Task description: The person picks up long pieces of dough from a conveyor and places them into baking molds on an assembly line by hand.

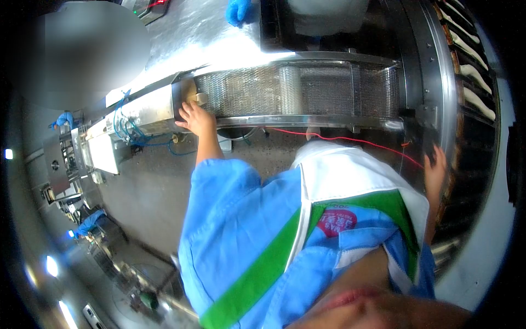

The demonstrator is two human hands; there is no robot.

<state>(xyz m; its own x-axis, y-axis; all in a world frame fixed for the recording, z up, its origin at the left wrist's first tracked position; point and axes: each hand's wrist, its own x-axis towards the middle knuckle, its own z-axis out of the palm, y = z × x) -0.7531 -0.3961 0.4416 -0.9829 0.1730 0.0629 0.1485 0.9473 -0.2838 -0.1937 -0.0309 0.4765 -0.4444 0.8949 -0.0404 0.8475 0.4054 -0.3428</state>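
Note:
My left hand (198, 118) is at the left end of a metal mesh conveyor belt (241, 90), with its fingers spread. Its fingertips lie at the dark end plate, close beside a small pale rounded piece (201, 98); I cannot tell whether it is dough or a machine part, or whether the hand touches it. On the far right, my right hand (435, 167) hangs beside the metal frame (446, 82) with fingers apart and nothing visible in them. A thin red cord (350, 141) runs below the belt toward that hand.
Long pale strips (476, 77) lie on dark racks at the right. Blue hoses (129, 134) hang beside the machine at left. Across the belt, a co-worker's blue-gloved hand (237, 11) rests over a shiny metal table (192, 33). Other people in blue stand farther left.

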